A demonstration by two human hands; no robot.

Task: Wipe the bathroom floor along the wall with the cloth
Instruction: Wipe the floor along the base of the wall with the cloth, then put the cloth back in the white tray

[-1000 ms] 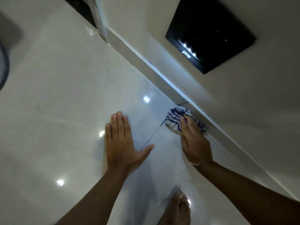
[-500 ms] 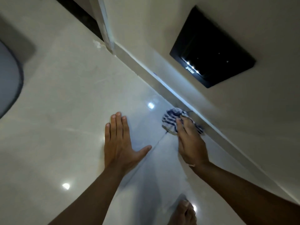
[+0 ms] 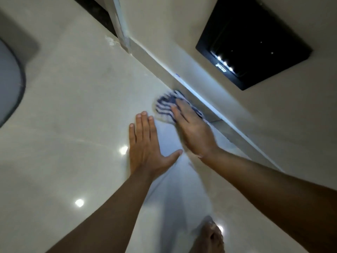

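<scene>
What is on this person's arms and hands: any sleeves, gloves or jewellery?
Both forearms are bare up to the frame edge, with no sleeves. The left hand and right hand are ungloved, with no rings or watch visible. A thin pale strip shows at the right wrist; blur hides what it is.

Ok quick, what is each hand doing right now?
Left hand: open, lying flat on the tiled floor.
Right hand: open, its straight fingers pressing the blue-and-white striped cloth down.
</scene>
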